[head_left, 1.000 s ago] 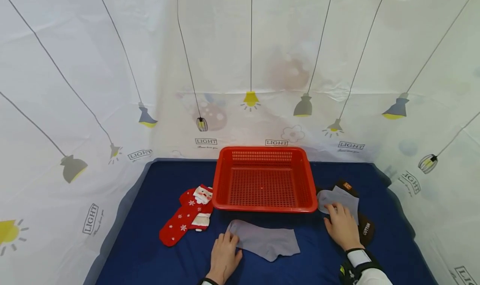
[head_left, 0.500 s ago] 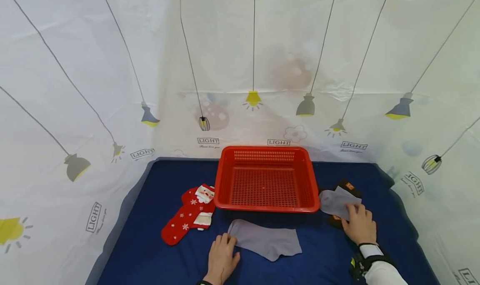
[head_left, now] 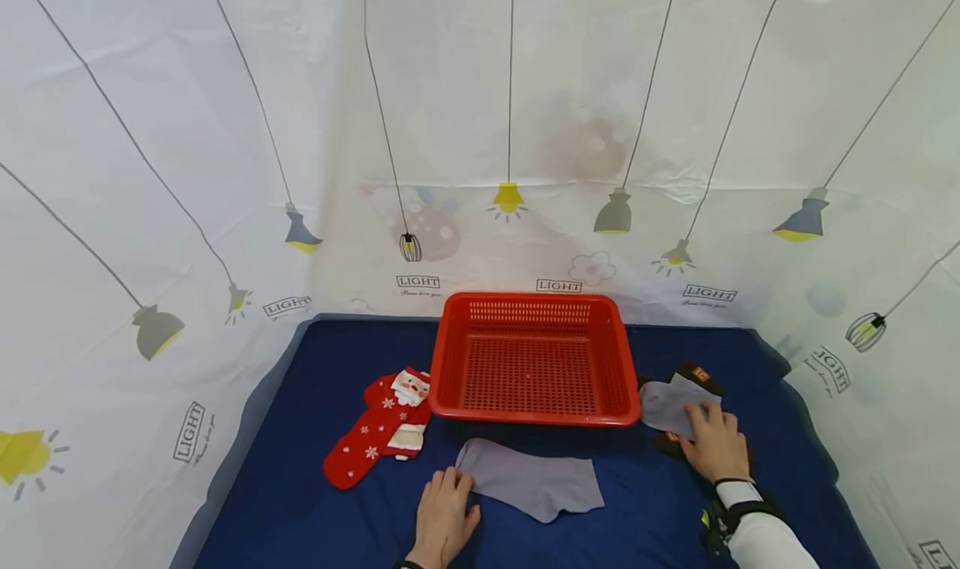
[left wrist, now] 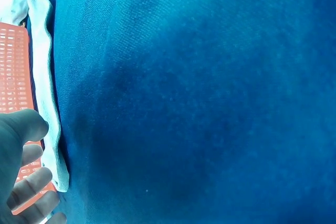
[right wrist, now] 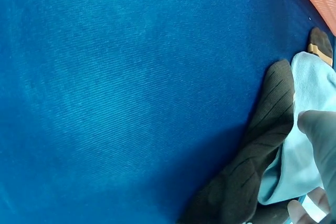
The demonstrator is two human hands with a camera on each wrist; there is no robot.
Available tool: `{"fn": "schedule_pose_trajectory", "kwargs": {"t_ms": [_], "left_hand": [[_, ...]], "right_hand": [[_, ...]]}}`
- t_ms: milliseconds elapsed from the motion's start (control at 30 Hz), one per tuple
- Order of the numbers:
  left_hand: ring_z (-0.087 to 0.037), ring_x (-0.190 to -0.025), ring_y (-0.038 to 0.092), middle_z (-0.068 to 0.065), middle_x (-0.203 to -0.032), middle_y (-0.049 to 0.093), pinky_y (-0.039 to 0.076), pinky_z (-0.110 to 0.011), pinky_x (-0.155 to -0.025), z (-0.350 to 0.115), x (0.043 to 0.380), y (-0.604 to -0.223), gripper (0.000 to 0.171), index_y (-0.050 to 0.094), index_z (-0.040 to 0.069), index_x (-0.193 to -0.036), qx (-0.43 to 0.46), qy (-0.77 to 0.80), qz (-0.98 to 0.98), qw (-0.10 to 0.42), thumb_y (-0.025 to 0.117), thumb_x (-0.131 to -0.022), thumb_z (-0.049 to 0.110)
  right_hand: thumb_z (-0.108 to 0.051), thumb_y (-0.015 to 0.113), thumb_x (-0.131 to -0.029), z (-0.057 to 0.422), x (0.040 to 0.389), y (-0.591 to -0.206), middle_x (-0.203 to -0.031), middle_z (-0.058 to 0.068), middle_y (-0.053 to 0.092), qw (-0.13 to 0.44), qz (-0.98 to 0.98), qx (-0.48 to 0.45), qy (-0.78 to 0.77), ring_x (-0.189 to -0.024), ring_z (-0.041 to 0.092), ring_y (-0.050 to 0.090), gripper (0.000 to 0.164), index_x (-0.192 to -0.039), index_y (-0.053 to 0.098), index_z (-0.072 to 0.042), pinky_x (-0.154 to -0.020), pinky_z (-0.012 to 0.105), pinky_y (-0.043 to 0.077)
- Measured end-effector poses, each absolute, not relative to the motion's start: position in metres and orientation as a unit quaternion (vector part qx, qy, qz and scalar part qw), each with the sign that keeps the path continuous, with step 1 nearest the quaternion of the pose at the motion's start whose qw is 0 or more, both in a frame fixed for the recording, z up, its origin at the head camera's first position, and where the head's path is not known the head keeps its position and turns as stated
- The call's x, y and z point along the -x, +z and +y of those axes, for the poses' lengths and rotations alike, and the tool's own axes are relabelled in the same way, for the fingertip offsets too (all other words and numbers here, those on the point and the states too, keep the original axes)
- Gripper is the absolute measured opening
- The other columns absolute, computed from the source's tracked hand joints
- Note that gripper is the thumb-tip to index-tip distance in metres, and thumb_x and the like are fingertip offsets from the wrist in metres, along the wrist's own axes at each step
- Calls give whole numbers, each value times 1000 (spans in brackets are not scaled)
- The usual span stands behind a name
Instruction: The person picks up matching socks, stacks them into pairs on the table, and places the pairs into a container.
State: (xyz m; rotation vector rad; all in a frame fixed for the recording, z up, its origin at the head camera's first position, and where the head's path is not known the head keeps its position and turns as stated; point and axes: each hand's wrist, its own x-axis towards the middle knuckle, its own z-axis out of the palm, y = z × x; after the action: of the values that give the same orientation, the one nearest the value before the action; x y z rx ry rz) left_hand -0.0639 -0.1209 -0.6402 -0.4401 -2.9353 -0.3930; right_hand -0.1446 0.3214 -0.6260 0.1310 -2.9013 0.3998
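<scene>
A grey sock lies flat in front of the red basket. My left hand is at its left end, fingertips by the edge; in the left wrist view the thumb and fingers are spread and loosely bent. Right of the basket, a second grey sock lies across dark brown socks. Over its right part rests my right hand, with the thumb on the grey fabric and the fingers apart from it. Part of the brown socks is hidden under that hand and the grey sock.
Left of the basket lie red Christmas socks with snowflakes and a Santa face, overlapping each other. Dark blue cloth covers the table. White lamp-printed sheets enclose the back and both sides.
My right hand has shifted right across the grey sock, uncovering more of it and some brown fabric below. Between half a second ago and now it barely moves. My left hand stays by its sock.
</scene>
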Motion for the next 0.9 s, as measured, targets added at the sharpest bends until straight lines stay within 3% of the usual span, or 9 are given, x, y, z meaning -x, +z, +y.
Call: {"fn": "schedule_pose_trajectory", "kwargs": {"t_ms": [567,900], "left_hand": [[-23,-82,52,-1,-90,52,46,-37,-70,-122,62,-641,27,63,16,-88,142,-137,-977,76,87,-74,20],[-22,-81,51,-1,-91,52,45,-37,-70,-122,60,-642,27,65,15,-90,141,-140,-978,66,87,-76,21]], "right_hand": [[-14,78,-86,313,152,-627,-120,34,45,37,-989,-17,146,-106,65,45,43,-120,56,3,-71,75,45],[-15,78,-85,312,155,-634,-113,32,47,30,-993,-2,116,-108,60,45,37,-111,57,2,-80,75,40]]}}
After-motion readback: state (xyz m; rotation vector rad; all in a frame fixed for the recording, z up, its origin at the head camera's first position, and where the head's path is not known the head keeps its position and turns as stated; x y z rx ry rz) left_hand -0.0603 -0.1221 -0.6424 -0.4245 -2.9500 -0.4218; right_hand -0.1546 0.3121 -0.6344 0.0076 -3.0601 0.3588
